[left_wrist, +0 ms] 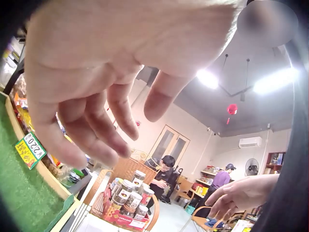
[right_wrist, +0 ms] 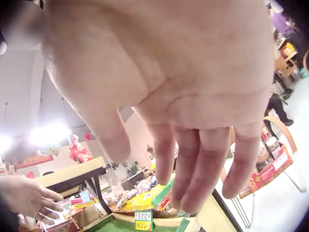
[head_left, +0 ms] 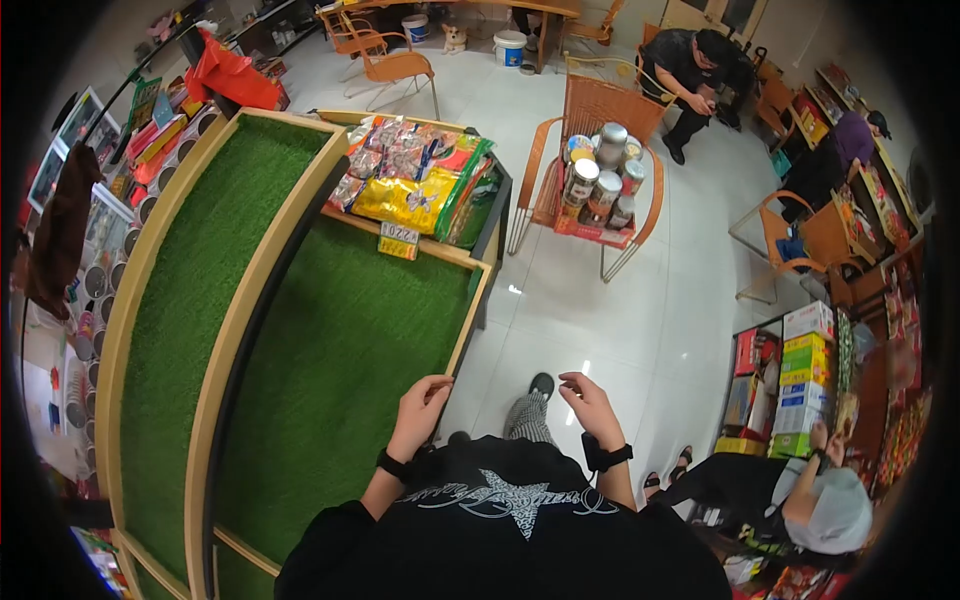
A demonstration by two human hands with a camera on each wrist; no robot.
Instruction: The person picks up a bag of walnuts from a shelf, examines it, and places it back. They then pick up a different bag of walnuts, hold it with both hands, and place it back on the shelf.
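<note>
- Neither grip holds anything: the left hand has loosely curled fingers over the corner of the shelf frame, and the right hand hangs in the air with relaxed, half-bent fingers.
- From the head view the left fingertips look to be touching or just above the wooden edge of the frame; I cannot tell which, because the hand covers the contact place.
- In the left wrist view the left hand is empty, with fingers bent downward and nothing between them. In the right wrist view the right hand shows an open palm with almost straight fingers.
- The green turf of the shelf lies to the left and in front of the left hand. Its long axis runs away from the person, toward the snack bags at the far end.
- The price tag stands on the far frame edge, between the turf and the bags, well apart from both hands.
- The left hand is nearer to the shelf. The right hand is over the white floor, apart from the frame.
- A chair with tins stands ahead of the right hand, well apart from it.
- Hard to make out: the writing on the bags is too small, the near part of the shelf is hidden by the person's black shirt, and both wrist views are mostly filled by the hands.
</note>
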